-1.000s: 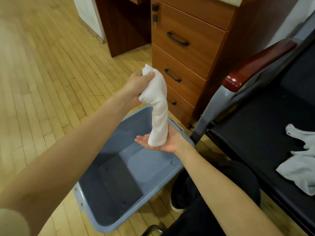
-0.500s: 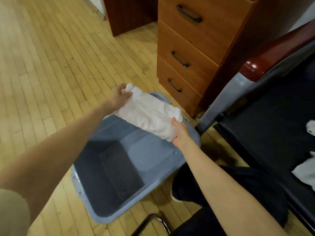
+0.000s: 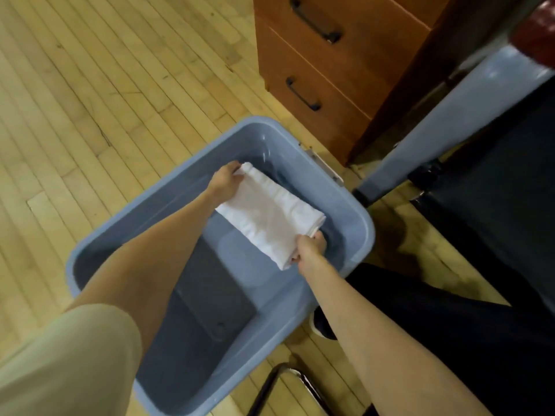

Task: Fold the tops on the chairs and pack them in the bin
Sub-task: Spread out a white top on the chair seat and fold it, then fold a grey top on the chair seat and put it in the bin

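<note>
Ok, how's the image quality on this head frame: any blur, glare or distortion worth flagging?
Head view: wide-angle bending curves the floorboards and the bin rim; slight motion softness on the folded white top and both hands; small glare streak on the bin's far inner wall; dark shadow across the bin floor; chair seat nearly black.

The floor (image 3: pixel 99 94) is laid in light wood strips, and glare is seen at the upper left. A reddish-brown wooden drawer unit (image 3: pixel 345 70) with two black bar handles (image 3: pixel 315 21) is positioned at the top. A metal tube frame (image 3: pixel 279 382) is visible at the bottom edge.
</note>
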